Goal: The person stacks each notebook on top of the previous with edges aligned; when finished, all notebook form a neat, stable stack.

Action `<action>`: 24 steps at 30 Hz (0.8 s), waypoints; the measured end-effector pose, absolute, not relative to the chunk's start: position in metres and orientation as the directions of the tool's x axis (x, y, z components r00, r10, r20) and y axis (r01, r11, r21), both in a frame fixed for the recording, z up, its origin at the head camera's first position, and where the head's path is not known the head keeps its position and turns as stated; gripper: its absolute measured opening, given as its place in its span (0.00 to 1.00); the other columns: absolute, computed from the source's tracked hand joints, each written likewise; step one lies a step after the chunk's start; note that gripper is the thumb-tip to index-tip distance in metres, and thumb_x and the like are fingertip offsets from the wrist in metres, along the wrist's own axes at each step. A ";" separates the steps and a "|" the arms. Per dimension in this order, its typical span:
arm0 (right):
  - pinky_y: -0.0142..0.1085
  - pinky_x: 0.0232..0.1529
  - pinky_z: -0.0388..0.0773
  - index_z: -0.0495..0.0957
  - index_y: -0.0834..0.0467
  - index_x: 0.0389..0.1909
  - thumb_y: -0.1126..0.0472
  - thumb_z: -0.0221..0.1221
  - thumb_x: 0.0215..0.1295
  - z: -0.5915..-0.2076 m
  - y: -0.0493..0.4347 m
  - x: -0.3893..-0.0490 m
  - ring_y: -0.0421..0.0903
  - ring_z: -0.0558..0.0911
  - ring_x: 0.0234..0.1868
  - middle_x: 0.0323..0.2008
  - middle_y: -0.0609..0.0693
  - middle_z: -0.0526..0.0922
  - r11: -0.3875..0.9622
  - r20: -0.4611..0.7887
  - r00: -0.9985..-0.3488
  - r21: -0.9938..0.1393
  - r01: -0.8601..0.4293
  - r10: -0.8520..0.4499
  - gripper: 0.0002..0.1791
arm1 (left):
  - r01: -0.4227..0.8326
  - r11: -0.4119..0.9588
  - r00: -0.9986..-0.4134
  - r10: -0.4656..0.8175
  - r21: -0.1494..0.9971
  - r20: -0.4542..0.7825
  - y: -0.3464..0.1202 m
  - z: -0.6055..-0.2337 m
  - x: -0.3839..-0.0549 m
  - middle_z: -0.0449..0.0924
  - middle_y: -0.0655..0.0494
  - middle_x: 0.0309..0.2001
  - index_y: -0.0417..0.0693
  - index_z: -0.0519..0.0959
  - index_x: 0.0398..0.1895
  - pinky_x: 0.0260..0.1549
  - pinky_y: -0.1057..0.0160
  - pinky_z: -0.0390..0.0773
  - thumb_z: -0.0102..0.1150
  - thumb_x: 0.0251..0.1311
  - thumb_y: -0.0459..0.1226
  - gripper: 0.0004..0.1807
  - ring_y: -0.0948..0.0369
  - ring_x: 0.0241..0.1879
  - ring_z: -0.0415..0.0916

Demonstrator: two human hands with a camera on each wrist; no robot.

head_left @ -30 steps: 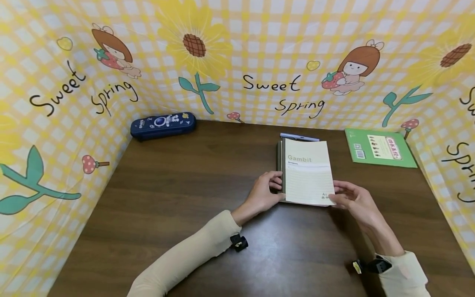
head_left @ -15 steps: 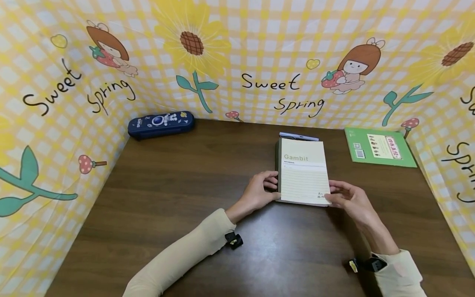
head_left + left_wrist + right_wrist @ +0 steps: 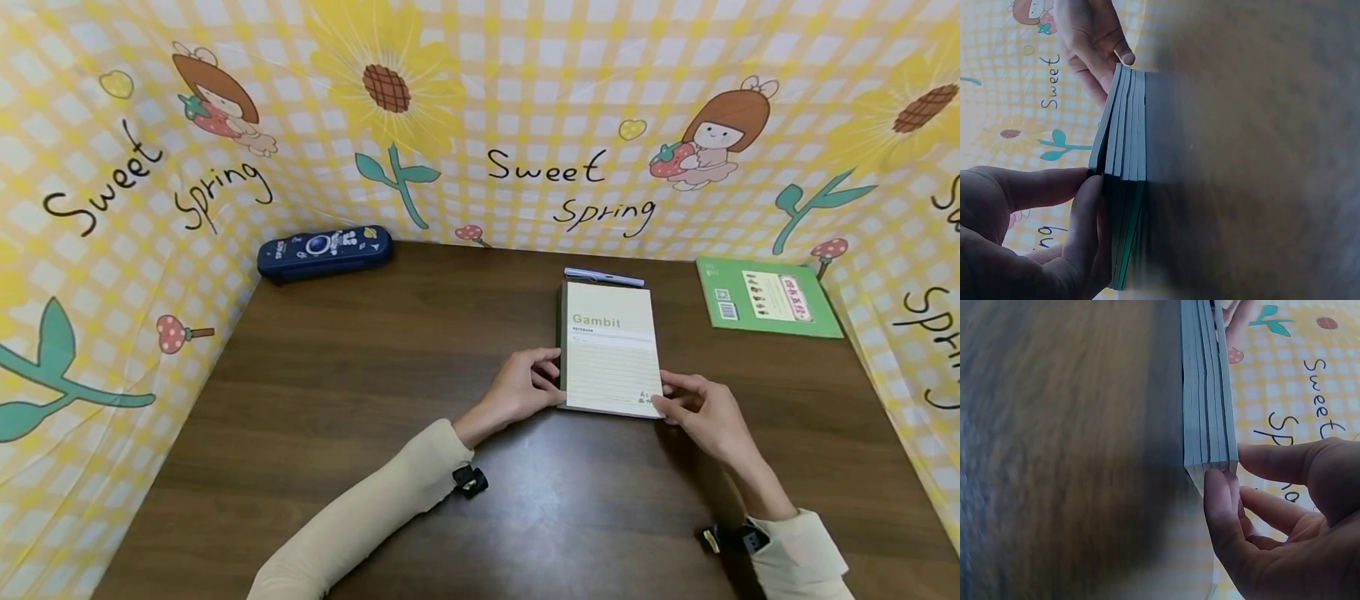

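Note:
A cream notebook marked "Gambit" tops a stack of several notebooks lying flat on the table. At its lower left corner, my left hand pinches the top notebook between thumb and fingers. A narrow gap shows beneath that corner in the left wrist view. My right hand holds the lower right corner, thumb on the cover and a finger against the page edges. A green cover edge shows low in the stack in the left wrist view.
A light blue pen lies just behind the stack. The green book is at the back right, and a dark blue pencil case stands at the back left. Patterned cloth walls border the dark wooden table.
The top notebook has shifted slightly left and settled down over the stack, its edges now nearly in line. Both hands have moved left with it.

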State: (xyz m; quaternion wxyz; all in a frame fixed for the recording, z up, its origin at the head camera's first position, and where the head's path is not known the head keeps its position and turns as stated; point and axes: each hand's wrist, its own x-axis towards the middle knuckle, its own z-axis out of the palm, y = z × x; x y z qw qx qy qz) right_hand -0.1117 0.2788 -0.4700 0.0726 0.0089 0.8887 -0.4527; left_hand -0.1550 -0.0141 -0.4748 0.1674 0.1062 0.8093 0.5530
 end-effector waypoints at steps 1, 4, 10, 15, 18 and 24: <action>0.34 0.30 0.86 0.77 0.69 0.66 0.64 0.66 0.71 -0.470 0.279 -0.111 0.33 0.84 0.29 0.49 0.67 0.82 0.612 -0.123 -0.991 -0.788 0.064 -0.055 0.26 | -0.014 0.376 -0.920 0.359 0.926 -0.159 -0.014 -0.474 -0.155 0.85 0.42 0.50 0.37 0.74 0.70 0.40 0.68 0.85 0.75 0.53 0.27 0.38 0.53 0.41 0.89; 0.34 0.29 0.85 0.77 0.69 0.66 0.64 0.66 0.71 -0.471 0.279 -0.110 0.34 0.84 0.29 0.48 0.66 0.82 0.635 -0.100 -0.993 -0.772 0.037 -0.064 0.25 | -0.015 0.417 -0.915 0.361 0.909 -0.181 -0.014 -0.473 -0.157 0.86 0.43 0.48 0.37 0.75 0.70 0.39 0.67 0.86 0.76 0.53 0.28 0.38 0.54 0.40 0.89; 0.33 0.29 0.85 0.77 0.70 0.66 0.63 0.66 0.71 -0.472 0.279 -0.109 0.35 0.84 0.31 0.47 0.66 0.82 0.642 -0.095 -0.993 -0.766 0.031 -0.064 0.26 | -0.022 0.453 -0.911 0.358 0.891 -0.205 -0.013 -0.471 -0.159 0.88 0.44 0.48 0.38 0.76 0.70 0.40 0.65 0.87 0.77 0.52 0.29 0.38 0.54 0.40 0.91; 0.33 0.30 0.85 0.77 0.69 0.66 0.62 0.67 0.70 -0.471 0.278 -0.109 0.36 0.85 0.32 0.47 0.66 0.83 0.639 -0.106 -0.993 -0.767 0.047 -0.055 0.27 | -0.031 0.454 -0.913 0.350 0.890 -0.211 -0.014 -0.471 -0.160 0.88 0.44 0.48 0.39 0.76 0.69 0.40 0.64 0.87 0.78 0.52 0.29 0.38 0.54 0.40 0.91; 0.34 0.32 0.86 0.76 0.70 0.66 0.62 0.66 0.71 -0.470 0.278 -0.110 0.35 0.85 0.32 0.48 0.66 0.83 0.628 -0.115 -0.992 -0.777 0.052 -0.059 0.27 | -0.031 0.440 -0.912 0.354 0.897 -0.206 -0.015 -0.472 -0.159 0.87 0.44 0.48 0.40 0.75 0.70 0.40 0.64 0.87 0.78 0.52 0.30 0.38 0.54 0.40 0.90; 0.30 0.35 0.85 0.75 0.69 0.68 0.59 0.64 0.73 -0.464 0.279 -0.108 0.38 0.87 0.38 0.49 0.65 0.84 0.661 -0.109 -0.990 -0.750 0.025 -0.086 0.28 | -0.013 0.420 -0.901 0.388 0.908 -0.193 -0.024 -0.475 -0.157 0.85 0.45 0.50 0.44 0.73 0.72 0.33 0.64 0.87 0.76 0.58 0.36 0.38 0.54 0.41 0.88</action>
